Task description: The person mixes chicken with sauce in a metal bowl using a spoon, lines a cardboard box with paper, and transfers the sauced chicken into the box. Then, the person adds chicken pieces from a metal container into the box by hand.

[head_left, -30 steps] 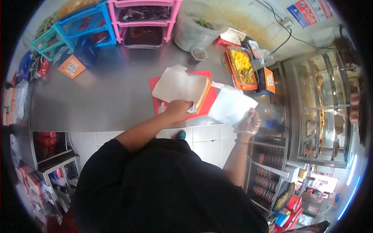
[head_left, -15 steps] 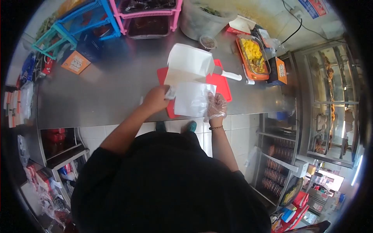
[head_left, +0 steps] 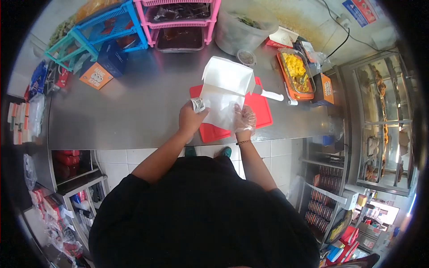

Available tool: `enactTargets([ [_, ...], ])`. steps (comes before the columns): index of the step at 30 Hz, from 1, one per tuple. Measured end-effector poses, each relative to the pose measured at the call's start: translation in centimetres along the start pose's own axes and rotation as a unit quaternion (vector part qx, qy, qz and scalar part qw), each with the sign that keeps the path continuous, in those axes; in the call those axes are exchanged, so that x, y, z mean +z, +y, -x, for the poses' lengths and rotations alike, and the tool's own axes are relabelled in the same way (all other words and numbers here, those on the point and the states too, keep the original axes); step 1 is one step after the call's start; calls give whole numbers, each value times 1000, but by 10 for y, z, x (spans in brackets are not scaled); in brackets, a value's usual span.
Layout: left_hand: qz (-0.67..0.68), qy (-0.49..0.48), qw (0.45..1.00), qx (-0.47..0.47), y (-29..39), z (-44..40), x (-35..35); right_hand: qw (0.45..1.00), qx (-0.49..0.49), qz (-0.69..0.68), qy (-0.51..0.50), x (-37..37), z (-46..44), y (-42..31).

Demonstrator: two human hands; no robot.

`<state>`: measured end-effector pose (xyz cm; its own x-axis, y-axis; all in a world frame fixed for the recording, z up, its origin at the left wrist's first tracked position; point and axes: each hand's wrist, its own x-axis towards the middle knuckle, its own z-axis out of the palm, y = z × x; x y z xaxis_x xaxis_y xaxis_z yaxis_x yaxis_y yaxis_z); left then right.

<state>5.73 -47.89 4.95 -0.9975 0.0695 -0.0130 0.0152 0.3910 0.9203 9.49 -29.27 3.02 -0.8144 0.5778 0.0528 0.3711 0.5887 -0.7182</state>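
A white takeaway box (head_left: 228, 73) lies with its lid open on a red cutting board (head_left: 263, 111). A thin white sheet of paper (head_left: 218, 109) spreads over the near half of the box. Pinched at the sheet's right side are the fingers of my right hand (head_left: 245, 119), in a clear plastic glove. My bare left hand (head_left: 191, 119) is at the box's left edge, closed round a small white printed packet (head_left: 198, 105). A knife with a white handle (head_left: 271, 95) rests on the board at the right, its blade partly behind the box.
Beyond the board stand a small lidded tub (head_left: 246, 57), a large plastic bucket (head_left: 243, 33) and a pink rack (head_left: 178, 24). At right is a glass dish of yellow food (head_left: 295, 71). An orange-and-blue box (head_left: 96, 76) sits left, by a blue rack (head_left: 109, 27).
The white sheet has gone from being held up in front to lying lower over the box. My left hand has moved right, towards the box, and the packet's printing now shows.
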Motion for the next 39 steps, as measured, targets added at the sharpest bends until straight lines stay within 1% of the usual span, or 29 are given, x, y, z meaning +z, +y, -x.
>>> enactTargets([
  [1, 1, 41, 999, 25, 4, 0, 0, 1000, -5, 6, 5, 1, -1, 1],
  [3, 0, 78, 993, 90, 4, -4, 1, 1000, -16, 17, 12, -5, 1, -14],
  [4, -1, 97, 988, 122, 4, -6, 2, 999, -25, -13, 29, -2, 0, -12],
  [7, 39, 89, 991, 92, 26, -1, -4, 990, -52, -98, 88, 8, 1, 2],
  [9, 156, 47, 980, 112, 20, -1, 2, 977, -75, -146, 136, 5, 8, 6],
  [10, 213, 26, 969, 121, 17, -1, 4, 963, -105, -184, 169, 5, 10, 7],
  [12, 279, 19, 957, 81, 30, 6, 3, 923, -165, -258, 234, 3, 12, 1],
  [14, 335, -2, 942, 33, 47, 6, -4, 922, -225, -235, 212, -10, 19, 0],
  [16, 381, -37, 924, -23, 59, -1, -11, 908, -277, -248, 195, -15, 22, -8],
  [19, 331, -55, 941, 39, 50, -9, -16, 890, -348, -243, 164, -29, 25, -30],
  [22, 306, 31, 939, 155, 84, -5, -35, 917, -319, -186, 150, -38, 28, -40],
  [23, 247, 39, 944, 214, 80, -6, -36, 919, -316, -182, 150, -43, 28, -47],
  [25, 125, 55, 935, 328, 67, -10, -40, 922, -312, -174, 150, -51, 29, -59],
  [26, 107, -37, 941, 319, 68, -7, -45, 920, -304, -189, 159, -48, 28, -56],
  [28, 220, -154, 939, 213, 59, -9, -42, 916, -289, -218, 174, -41, 25, -50],
  [29, 274, -210, 925, 157, 60, -9, -42, 930, -275, -180, 166, -43, 26, -52],
  [30, 281, -181, 942, 19, 76, -4, -47, 942, -261, -143, 156, -47, 26, -56],
  [32, 207, -224, 952, 2, 43, -27, -38, 956, -250, -78, 133, -47, 25, -57],
  [33, 169, -243, 955, -6, 38, -34, -38, 959, -253, -52, 120, -43, 21, -54],
  [34, 104, -220, 969, -42, 34, -36, -36, 960, -256, -25, 107, -41, 17, -54],
  [37, 96, -217, 971, 13, 22, -48, -32, 974, -207, 26, 84, -36, 6, -59],
  [39, 28, -275, 961, 13, 42, -55, -36, 972, -208, 12, 112, -33, -2, -62],
])
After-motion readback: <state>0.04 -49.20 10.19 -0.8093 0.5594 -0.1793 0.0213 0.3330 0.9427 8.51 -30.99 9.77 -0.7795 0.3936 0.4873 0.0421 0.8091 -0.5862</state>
